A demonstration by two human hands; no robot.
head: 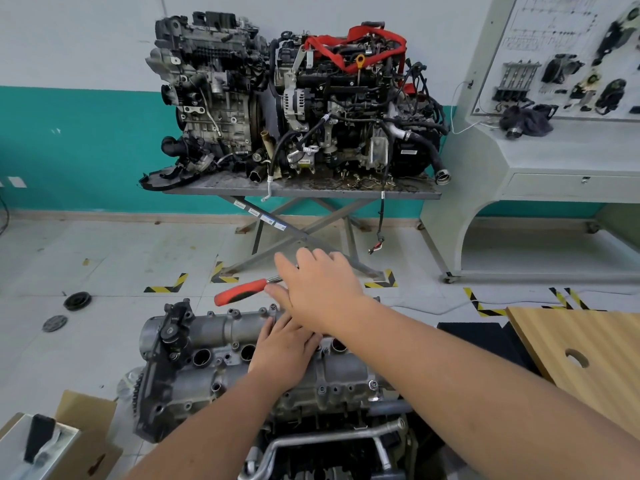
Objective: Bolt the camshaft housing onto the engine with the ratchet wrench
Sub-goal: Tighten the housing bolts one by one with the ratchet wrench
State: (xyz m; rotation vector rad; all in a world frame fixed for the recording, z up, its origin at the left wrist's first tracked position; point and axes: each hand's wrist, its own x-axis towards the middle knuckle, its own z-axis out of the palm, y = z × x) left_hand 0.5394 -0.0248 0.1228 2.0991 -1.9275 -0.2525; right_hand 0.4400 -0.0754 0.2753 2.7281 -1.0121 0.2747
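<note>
Crowding the far wall, two engines sit on a scissor-legged metal worktop, with a grey training panel to the right of them. Nearer, the camshaft housing lies on top of the engine just below the camera. The left hand rests flat on the housing, fingers relaxed and slightly apart. The right hand reaches over it, covering the head of the ratchet wrench; its fingers lie over the tool, but whether they clamp it cannot be told. The red handle sticks out leftward past the housing's far edge.

Left of the engine the tiled floor holds two dark discs and a cardboard box. A wooden board hems in the right side.
</note>
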